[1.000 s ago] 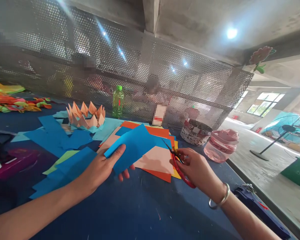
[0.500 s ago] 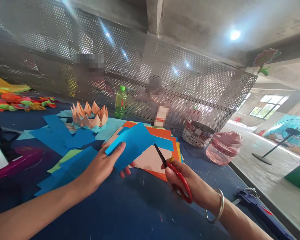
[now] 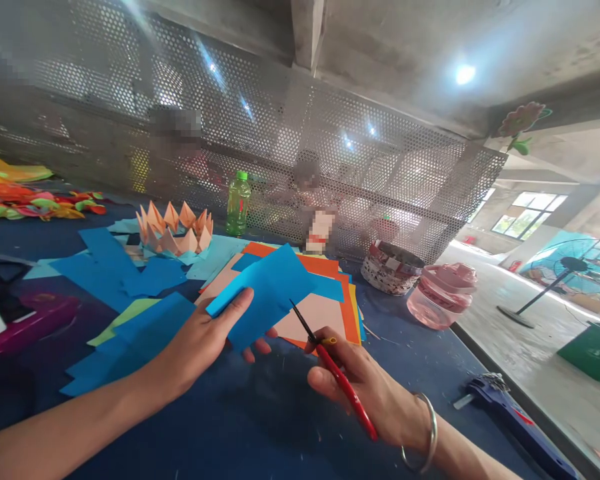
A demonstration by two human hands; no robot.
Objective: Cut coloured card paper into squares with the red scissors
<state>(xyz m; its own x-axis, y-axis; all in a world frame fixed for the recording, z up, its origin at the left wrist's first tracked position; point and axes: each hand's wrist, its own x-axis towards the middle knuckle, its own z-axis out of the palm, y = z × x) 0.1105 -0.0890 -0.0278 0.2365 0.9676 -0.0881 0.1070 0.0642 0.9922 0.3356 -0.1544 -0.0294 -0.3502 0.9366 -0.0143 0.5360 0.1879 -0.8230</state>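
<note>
My left hand [image 3: 220, 333] grips a piece of blue paper [image 3: 270, 287], thumb on top and fingers underneath. In my right hand [image 3: 350, 373] is a pair of red-handled scissors [image 3: 343, 383]; their dark blades point up and left, with the tips close to the right edge of the blue paper. Whether the tips touch the paper I cannot tell. Below and behind the held sheet lies a stack of coloured sheets [image 3: 320, 320], with pink and orange showing. Blue paper pieces [image 3: 130, 340] are spread out left of my left hand.
A ring of folded peach paper points [image 3: 175, 233] stands at the back left, beside a green bottle [image 3: 238, 207]. At the right are a round patterned container [image 3: 391, 270], a pink water jug [image 3: 443, 297] and a blue-handled tool [image 3: 515, 420]. A perforated metal screen [image 3: 260, 133] rises behind the table.
The scissors have moved left toward the paper and turned in my right hand. My left hand still holds the blue paper in nearly the same place. The view has shifted slightly.
</note>
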